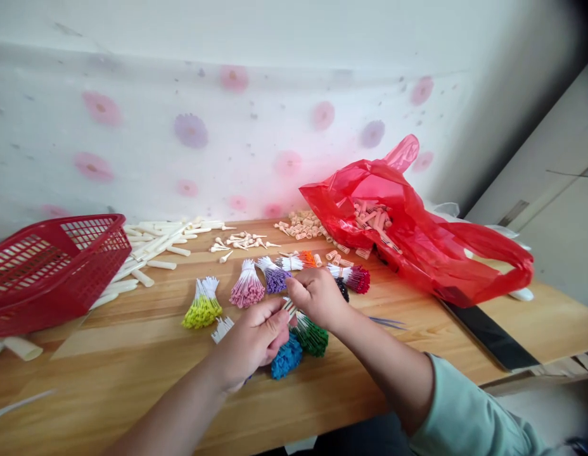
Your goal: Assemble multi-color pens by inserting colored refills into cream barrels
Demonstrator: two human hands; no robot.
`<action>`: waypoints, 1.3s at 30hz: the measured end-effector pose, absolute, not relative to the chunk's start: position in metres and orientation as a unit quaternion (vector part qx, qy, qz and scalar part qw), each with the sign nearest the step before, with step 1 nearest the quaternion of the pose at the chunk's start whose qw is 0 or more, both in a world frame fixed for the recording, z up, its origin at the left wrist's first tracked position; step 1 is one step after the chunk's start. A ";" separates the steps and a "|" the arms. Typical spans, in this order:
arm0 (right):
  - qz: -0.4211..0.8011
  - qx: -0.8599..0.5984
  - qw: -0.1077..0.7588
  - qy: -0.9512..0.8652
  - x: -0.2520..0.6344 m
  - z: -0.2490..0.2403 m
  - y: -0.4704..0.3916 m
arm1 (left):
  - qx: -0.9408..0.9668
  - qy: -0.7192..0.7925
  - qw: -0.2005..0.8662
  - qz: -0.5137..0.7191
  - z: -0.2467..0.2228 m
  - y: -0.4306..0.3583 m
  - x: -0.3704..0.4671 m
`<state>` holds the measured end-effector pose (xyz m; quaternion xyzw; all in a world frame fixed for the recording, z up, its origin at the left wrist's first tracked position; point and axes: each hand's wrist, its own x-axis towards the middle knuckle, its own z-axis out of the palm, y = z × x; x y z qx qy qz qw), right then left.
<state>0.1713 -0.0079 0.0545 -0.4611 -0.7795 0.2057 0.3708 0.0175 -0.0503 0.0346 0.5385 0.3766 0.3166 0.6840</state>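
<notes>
My left hand is closed around some thin white sticks that show only at its fingertips. Against the same spot, my right hand has its fingers bent and pinched together; what they hold is hidden. Bundles of white-stemmed sticks with coloured ends stand or lie around both hands: green and blue just below, purple and pink behind, yellow-green to the left. Orange and dark red bundles lie beyond my right hand, with a black one partly covered by it.
A red plastic basket stands at the left beside white tubes. Small cream pointed pieces lie at the back. An open red plastic bag holds pinkish pieces. A black flat strip lies near the table's right front edge.
</notes>
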 end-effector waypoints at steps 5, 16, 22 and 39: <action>0.202 -0.420 0.375 -0.802 0.167 0.056 0.002 | 0.519 0.333 0.736 0.277 0.031 -0.040 0.012; 0.328 -0.506 0.315 -0.733 0.157 0.011 0.024 | 0.811 0.529 -0.034 0.247 0.003 -0.014 0.001; 0.296 -0.506 0.372 -0.720 0.150 0.016 0.016 | 0.786 0.534 0.054 0.308 0.002 -0.024 0.009; 0.305 -0.455 0.355 -0.758 0.158 0.022 0.012 | 0.628 0.452 0.516 0.366 0.007 -0.022 0.006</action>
